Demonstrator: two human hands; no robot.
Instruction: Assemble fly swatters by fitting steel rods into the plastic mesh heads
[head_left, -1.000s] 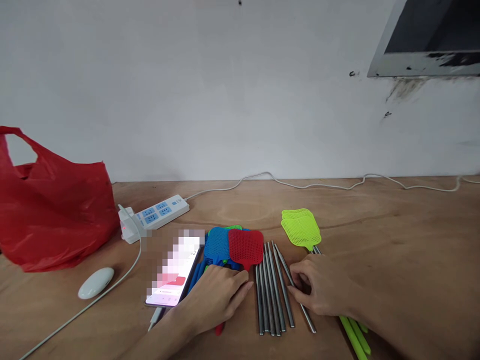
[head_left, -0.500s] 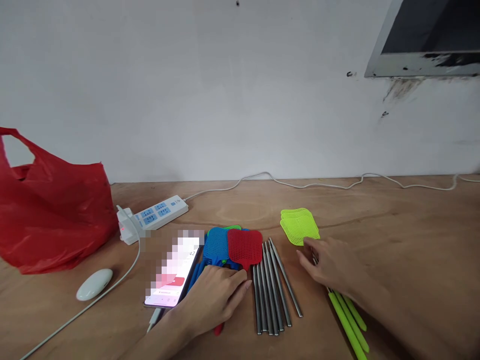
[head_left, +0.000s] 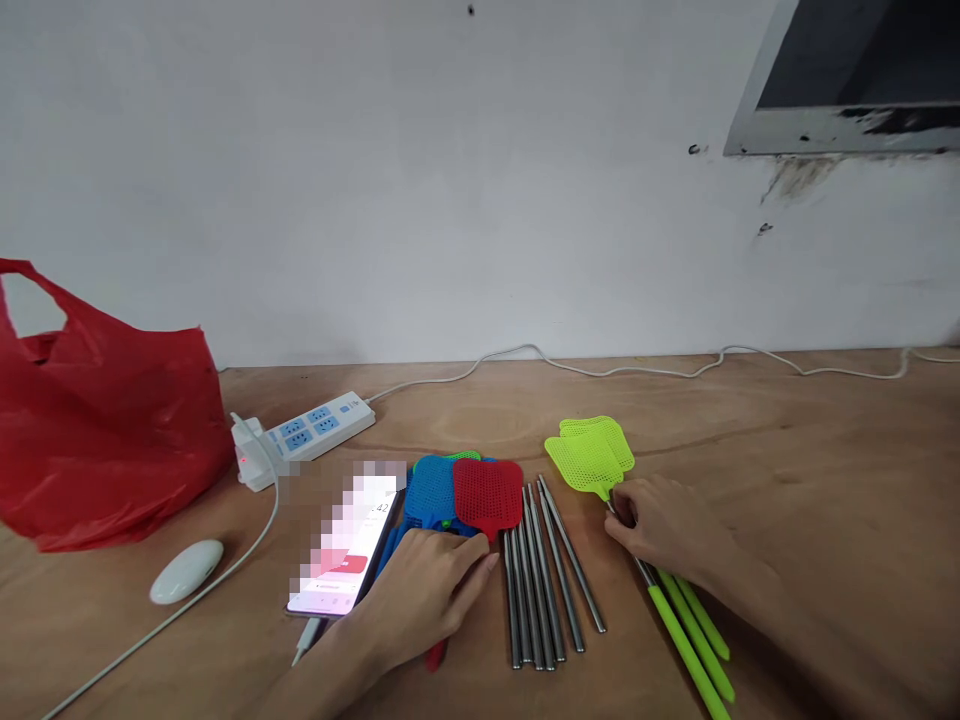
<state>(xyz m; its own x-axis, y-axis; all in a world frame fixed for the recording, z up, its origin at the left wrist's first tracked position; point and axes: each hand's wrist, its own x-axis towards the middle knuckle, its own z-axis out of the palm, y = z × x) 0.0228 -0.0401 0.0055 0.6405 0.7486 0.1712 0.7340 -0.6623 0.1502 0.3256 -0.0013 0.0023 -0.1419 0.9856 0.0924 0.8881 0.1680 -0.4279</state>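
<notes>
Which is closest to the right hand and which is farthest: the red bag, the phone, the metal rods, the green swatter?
1. The green swatter: at the right hand, its shaft under the fingers.
2. The metal rods: just left of that hand.
3. The phone: farther left, beyond the left hand.
4. The red bag: at the far left edge.

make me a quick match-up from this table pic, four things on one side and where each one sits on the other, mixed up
Things:
1. red bag
2. metal rods
3. green swatters
4. phone

Places:
a. between the left hand and the right hand
b. far left of the table
c. just left of the left hand
d. heads just beyond the right hand, toward the wall

Pairs: 1-b, 2-a, 3-d, 4-c
</notes>
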